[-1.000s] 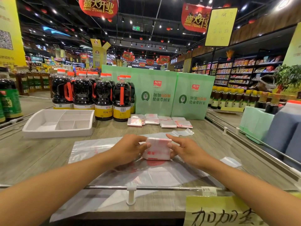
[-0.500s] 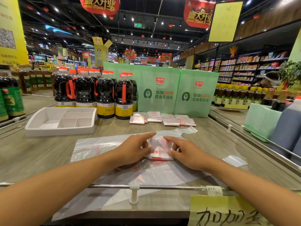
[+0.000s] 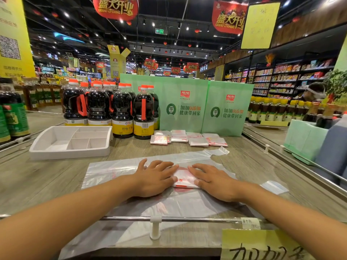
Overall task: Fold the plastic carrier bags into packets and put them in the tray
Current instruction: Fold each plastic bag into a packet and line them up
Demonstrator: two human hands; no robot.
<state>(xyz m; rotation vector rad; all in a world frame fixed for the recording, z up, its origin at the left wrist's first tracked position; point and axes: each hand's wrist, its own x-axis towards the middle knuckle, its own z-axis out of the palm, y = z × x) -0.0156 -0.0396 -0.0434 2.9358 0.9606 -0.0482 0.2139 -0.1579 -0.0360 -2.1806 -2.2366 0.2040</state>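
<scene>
L hand (image 3: 155, 178) & R hand (image 3: 214, 182) both lie palm-down, fingers straight, neither curled round anything. They press from either side on a small folded packet (image 3: 185, 180), white w/ red print, in the middle of the surface (image 3: 37, 177). L fingers cover the packet's left edge, R fingers its right part, and the fingertips nearly meet at its far side. The packet sits on top of a carrier bag (image 3: 116, 169), clear w/ faint red print, spread flat. One of the bag's handles points to the far right. The tray (image 3: 69, 153), white w/ several compartments, stands at far left, well apart from the hands. The finished packets (image 3: 188, 138) lie in a row at the back, right of the tray, just in front of two green paper bags (image 3: 185, 106). The soy sauce bottles (image 3: 122, 111), dark w/ red caps, stand between the tray & those bags. A metal rail (image 3: 187, 219) runs along the near edge, w/ a yellow sign (image 3: 262, 246) at bottom right.
</scene>
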